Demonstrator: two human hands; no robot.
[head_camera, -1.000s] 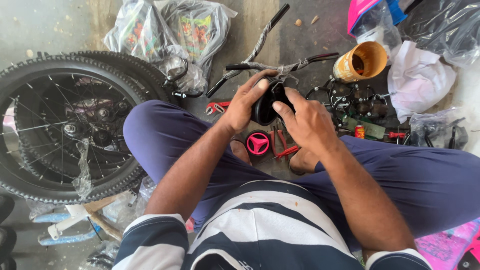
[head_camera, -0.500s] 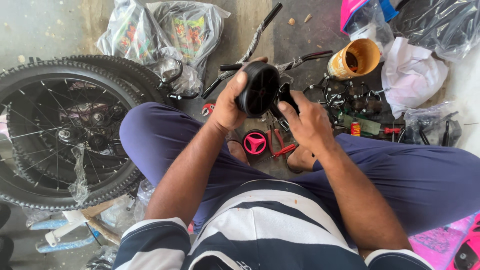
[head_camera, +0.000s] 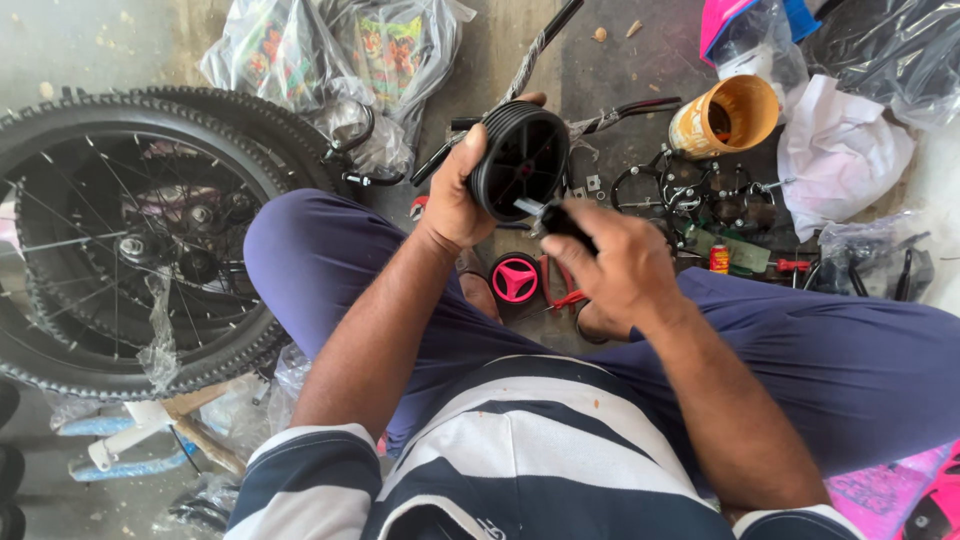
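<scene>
Your left hand (head_camera: 462, 195) grips a small black wheel (head_camera: 520, 160) by its ribbed rim, fingers curled around it, holding it upright above your lap with its hub turned toward your right side. Your right hand (head_camera: 615, 265) is closed around a dark-handled tool (head_camera: 565, 220), whose pale metal tip touches the wheel at the hub. Below the hands, a pink wheel (head_camera: 515, 280) lies flat on the floor between your knees, with red-handled pliers (head_camera: 565, 295) just beside it. To your left, a large spoked tyre (head_camera: 130, 240) lies on the floor, close to your left knee. Ahead of it sit clear plastic bags (head_camera: 330, 60). Ahead on your right, a yellow tin (head_camera: 725, 115) lies tipped on its side, near white paper (head_camera: 840, 150) and a tangle of black metal parts (head_camera: 700, 195).
</scene>
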